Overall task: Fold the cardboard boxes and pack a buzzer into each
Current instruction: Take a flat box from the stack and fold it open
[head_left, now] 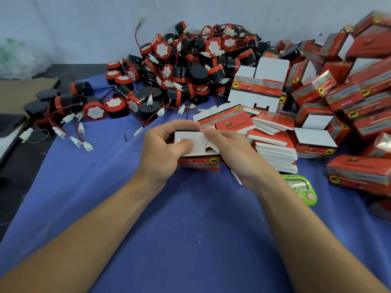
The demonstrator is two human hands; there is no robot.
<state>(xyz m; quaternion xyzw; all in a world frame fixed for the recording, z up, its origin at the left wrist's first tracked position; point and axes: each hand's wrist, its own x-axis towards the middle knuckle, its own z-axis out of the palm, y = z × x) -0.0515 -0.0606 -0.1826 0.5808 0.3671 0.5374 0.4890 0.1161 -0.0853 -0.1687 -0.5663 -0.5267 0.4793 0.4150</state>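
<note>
Gripping the half-folded red-and-white cardboard box [198, 163] in our left hand [163, 153] and right hand [230, 153], just beside the stack of flat red cartons [275, 153], we should press its white flaps [188, 137] squarely inward until they lock.

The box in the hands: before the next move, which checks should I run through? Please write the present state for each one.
1. Box held firmly: ok. The left hand and the right hand both grip it.
2. White end flaps closed flat: not ok. A gap shows between them.
3. Box standing on the blue cloth: cannot tell. Its underside is hidden.
4. Buzzer already inside: cannot tell. The inside is hidden.
5. Buzzers available: ok. A pile lies beyond the hands.
6. Flat boxes available: ok. A stack lies beside the right hand.
</note>
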